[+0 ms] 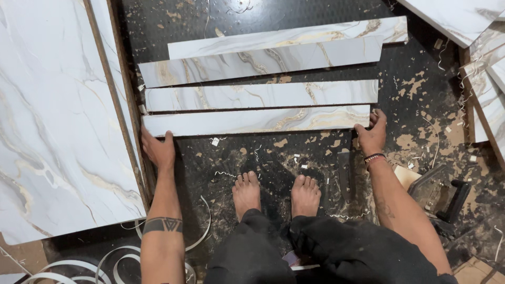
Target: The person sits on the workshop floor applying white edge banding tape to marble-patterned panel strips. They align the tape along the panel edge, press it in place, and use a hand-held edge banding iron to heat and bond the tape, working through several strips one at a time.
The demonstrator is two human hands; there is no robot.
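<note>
Filling the left third of the frame, a large marble-patterned panel (58,115) is seen lying flat, white with grey and gold veining, its brown edge turned toward the middle. Below it, in the lower left corner, curled white edge-band offcuts (113,260) are scattered on the floor.

The floor (273,158) itself is dark, scuffed and strewn with tan sawdust patches, chips and thin shavings.

Just right of the panel, the left hand (157,149) is laid against the left end of the nearest marble-patterned strip (252,121), fingers together and thumb raised beside the strip's corner. This strip lies across the middle of the frame, the lowest of four. Above it, and parallel, a second strip (261,95) is set just apart, then a third strip (260,63) and a fourth strip (286,37), these two overlapping and tilted slightly upward to the right.

In the lower middle, two bare feet (276,193) are planted on the floor near the lowest strip, with dark trousers below them.

At the strip's right end, the right hand (372,134) is curled around the corner, fingers bent over the end and a beaded wristband worn on the wrist. Further right, a dark tool (447,200) is seen on the floor, too unclear to be named. More marble-patterned boards (486,79) are stacked along the upper right edge.
</note>
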